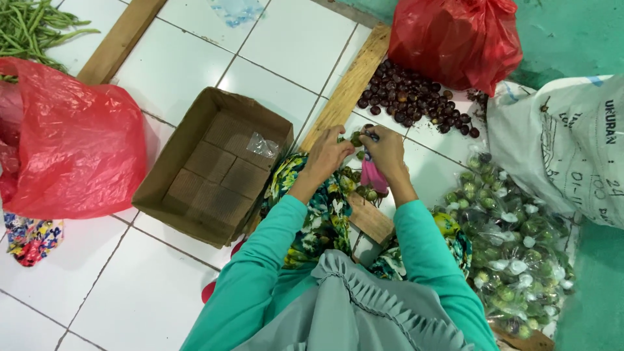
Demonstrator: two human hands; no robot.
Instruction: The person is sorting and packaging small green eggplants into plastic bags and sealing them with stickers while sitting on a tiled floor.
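Note:
My left hand point(328, 155) and my right hand point(386, 151) meet over the white tiled floor, both in teal sleeves. Between their fingertips is a small green round fruit point(356, 138), held by both. A pink object point(373, 175) hangs under my right hand; whether that hand grips it I cannot tell. Several more small green fruits point(361, 188) lie on the patterned cloth in my lap, just below the hands. A pile of dark brown round fruits point(409, 99) lies on the floor just beyond my hands.
An open cardboard box point(214, 166) with a small clear bag inside stands at my left. Red plastic bags sit at far left point(71, 146) and top right point(458, 39). Clear packets of green fruits point(513, 240) heap at right beside a white sack point(572, 146). Green beans point(32, 26) lie top left. Wooden planks point(348, 88) cross the floor.

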